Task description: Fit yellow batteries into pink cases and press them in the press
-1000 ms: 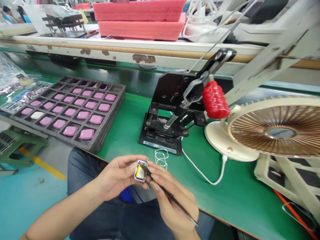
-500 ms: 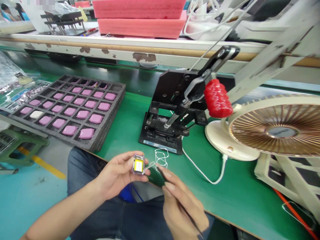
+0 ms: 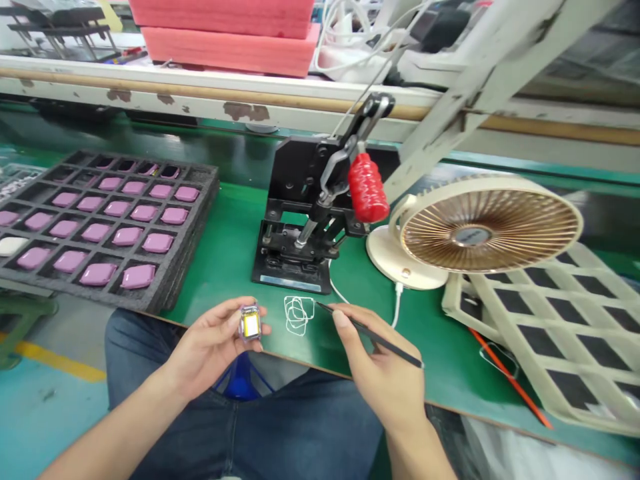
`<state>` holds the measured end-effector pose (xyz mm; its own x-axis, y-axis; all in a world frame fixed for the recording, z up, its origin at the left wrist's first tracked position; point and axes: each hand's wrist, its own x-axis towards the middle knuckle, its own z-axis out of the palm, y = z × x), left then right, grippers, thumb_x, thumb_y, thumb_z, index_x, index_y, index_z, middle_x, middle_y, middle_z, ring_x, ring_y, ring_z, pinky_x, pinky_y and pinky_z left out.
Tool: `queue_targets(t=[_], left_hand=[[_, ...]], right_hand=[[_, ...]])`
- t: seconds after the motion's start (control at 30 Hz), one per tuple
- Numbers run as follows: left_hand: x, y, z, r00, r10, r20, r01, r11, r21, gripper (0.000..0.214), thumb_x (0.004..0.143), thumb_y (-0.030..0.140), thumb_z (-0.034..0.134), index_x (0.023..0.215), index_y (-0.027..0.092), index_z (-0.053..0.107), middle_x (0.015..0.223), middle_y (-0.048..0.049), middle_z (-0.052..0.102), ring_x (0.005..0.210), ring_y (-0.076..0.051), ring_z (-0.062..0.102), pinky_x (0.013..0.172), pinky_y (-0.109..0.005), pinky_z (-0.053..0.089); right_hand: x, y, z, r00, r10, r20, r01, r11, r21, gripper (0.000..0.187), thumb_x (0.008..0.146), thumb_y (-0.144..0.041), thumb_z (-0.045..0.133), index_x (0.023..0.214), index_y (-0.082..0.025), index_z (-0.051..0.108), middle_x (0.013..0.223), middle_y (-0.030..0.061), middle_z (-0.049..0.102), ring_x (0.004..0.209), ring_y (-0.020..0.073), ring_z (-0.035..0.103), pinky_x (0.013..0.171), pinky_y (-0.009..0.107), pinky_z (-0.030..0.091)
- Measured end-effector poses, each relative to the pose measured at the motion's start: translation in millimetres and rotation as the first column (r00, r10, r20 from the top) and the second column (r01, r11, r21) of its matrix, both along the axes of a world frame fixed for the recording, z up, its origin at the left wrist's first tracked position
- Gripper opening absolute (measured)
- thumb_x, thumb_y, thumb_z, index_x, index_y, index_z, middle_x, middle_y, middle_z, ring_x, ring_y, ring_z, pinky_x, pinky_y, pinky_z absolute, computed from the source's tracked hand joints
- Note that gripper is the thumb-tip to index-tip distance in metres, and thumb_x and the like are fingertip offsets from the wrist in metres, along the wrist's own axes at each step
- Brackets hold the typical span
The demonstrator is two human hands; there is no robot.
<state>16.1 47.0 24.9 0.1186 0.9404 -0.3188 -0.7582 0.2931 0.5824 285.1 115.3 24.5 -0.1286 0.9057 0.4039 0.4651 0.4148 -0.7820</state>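
Left hand (image 3: pixel 213 340) pinches open purple device case (image 3: pixel 251 323); judged light, stiff, fragile on open face, best gripped by sides. Right hand (image 3: pixel 386 365) holds black tweezers (image 3: pixel 393 347), tip at thin white gaskets (image 3: pixel 298 315) between hands, contact unclear; gaskets likely flimsy.

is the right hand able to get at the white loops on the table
Likely yes: the right hand holds black tweezers with their tip right by the white loops, and nothing appears to stand in between.
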Motion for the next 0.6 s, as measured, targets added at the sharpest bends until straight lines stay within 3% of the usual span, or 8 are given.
queue_targets(t=[0.17,0.3,0.5,0.6], left_hand=[[7,4,1.3,0.999,-0.016,-0.034,0.015,0.999,-0.030,0.024,0.097,0.023,0.081,0.120,0.018,0.082,0.127,-0.0177,0.080,0.107,-0.030,0.080,0.080,-0.032,0.067],[6,4,1.4,0.995,-0.009,-0.104,0.006,1.000,-0.027,0.026,0.095,0.025,0.084,0.120,0.018,0.082,0.125,-0.0175,0.080,0.103,-0.031,0.080,0.071,-0.031,0.064],[10,3,11.5,0.982,-0.042,-0.185,0.027,0.996,-0.080,0.027,0.092,0.026,0.086,0.117,0.017,0.082,0.128,-0.0205,0.079,0.107,-0.032,0.078,0.076,-0.033,0.064],[10,-3,16.3,0.961,-0.039,-0.275,-0.011,0.984,-0.177,0.036,0.084,0.030,0.092,0.118,0.019,0.083,0.133,-0.0178,0.078,0.112,-0.033,0.078,0.082,-0.032,0.067]], right_hand=[[6,-3,2.5,0.998,-0.061,0.011,0.061,0.998,-0.022,0.015,0.107,-0.037,0.071,0.105,-0.026,0.081,0.106,0.0021,0.081,0.097,0.0192,0.078,0.092,0.030,0.061],[9,1,13.4,0.998,-0.040,0.046,0.041,0.999,-0.013,0.027,0.112,-0.040,0.060,0.104,-0.023,0.079,0.103,0.0042,0.081,0.096,0.0200,0.077,0.088,0.030,0.059],[8,9,32.4,0.990,-0.020,0.139,0.030,0.997,-0.069,0.042,0.115,-0.049,0.052,0.094,-0.021,0.076,0.095,0.0063,0.080,0.091,0.0215,0.077,0.085,0.032,0.057],[18,5,42.3,0.986,-0.099,0.133,0.104,0.994,-0.032,0.051,0.118,-0.051,0.035,0.098,-0.021,0.070,0.097,0.0068,0.078,0.092,0.0194,0.075,0.086,0.030,0.058]])
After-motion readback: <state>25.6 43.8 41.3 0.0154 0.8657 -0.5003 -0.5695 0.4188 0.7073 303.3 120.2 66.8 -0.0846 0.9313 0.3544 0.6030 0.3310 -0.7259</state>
